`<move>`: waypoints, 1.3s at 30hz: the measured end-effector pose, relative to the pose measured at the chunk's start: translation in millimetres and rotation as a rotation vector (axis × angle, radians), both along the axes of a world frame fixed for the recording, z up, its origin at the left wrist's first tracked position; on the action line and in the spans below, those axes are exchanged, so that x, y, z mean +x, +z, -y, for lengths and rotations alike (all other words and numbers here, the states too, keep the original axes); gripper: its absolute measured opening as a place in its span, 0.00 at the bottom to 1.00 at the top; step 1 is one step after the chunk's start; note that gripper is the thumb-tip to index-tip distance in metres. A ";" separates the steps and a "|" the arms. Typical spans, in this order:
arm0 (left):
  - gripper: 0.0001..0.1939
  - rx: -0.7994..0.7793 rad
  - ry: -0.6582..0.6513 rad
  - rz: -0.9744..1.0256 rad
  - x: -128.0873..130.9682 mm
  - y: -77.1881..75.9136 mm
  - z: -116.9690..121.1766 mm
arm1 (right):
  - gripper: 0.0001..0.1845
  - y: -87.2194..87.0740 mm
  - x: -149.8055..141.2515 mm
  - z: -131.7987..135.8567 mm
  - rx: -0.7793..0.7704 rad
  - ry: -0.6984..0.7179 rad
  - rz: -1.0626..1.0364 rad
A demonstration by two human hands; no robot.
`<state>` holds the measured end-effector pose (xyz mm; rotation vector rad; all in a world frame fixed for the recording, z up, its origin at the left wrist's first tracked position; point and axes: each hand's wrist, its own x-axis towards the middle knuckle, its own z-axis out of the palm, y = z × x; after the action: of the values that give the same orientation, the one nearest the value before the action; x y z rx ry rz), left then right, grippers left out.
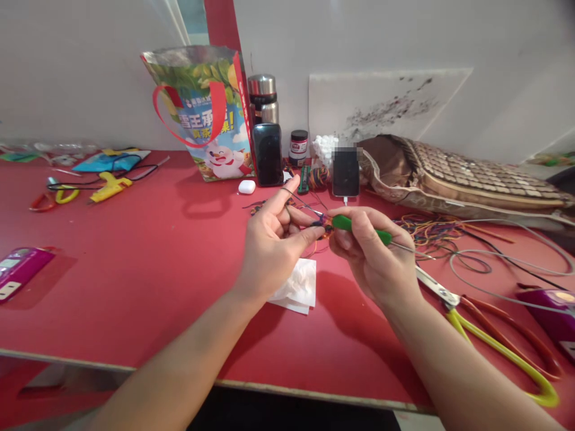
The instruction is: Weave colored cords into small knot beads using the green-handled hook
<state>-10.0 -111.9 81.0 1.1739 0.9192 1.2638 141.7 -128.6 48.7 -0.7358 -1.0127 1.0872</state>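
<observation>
In my right hand (pixel 375 251) is a crochet hook (pixel 344 222) with a green grip, held like a pen, its tip pointing left into the work. My left hand (pixel 278 236) pinches a small piece of dark multicoloured crochet (pixel 322 226) between thumb and fingers. Dark yarn (pixel 296 196) runs over the raised left index finger to the piece. Both hands meet above the red table (pixel 179 287), and the fingers partly cover the crochet. Below them lies a crumpled white tissue (pixel 300 284). Loose multicoloured yarn (pixel 431 230) lies right of my right hand.
Large scissors (pixel 467 311) lie by my right forearm, near a grey cable (pixel 494 224). Behind my hands stand a dark phone (pixel 268 154), a charging phone (pixel 345 173), a colourful bag (pixel 211 120) and a jar (pixel 298 148). A yellow glue gun (pixel 110 187) lies left.
</observation>
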 end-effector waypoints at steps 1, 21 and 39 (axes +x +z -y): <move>0.44 0.006 0.010 -0.006 0.8 0.0 0.7 | 0.13 -2.2 -0.7 0.7 0.009 -0.031 0.025; 0.44 -0.050 -0.077 0.058 -1.3 -2.0 -4.0 | 0.17 2.3 -1.4 -1.3 -0.096 0.045 -0.079; 0.42 -0.109 -0.244 0.087 -10.0 2.8 -10.0 | 0.22 6.2 5.1 -8.9 -0.215 0.257 -0.311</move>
<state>-20.0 -101.9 83.9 1.1004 0.7468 1.0461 146.9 -119.7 54.9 -0.5929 -0.7432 1.5005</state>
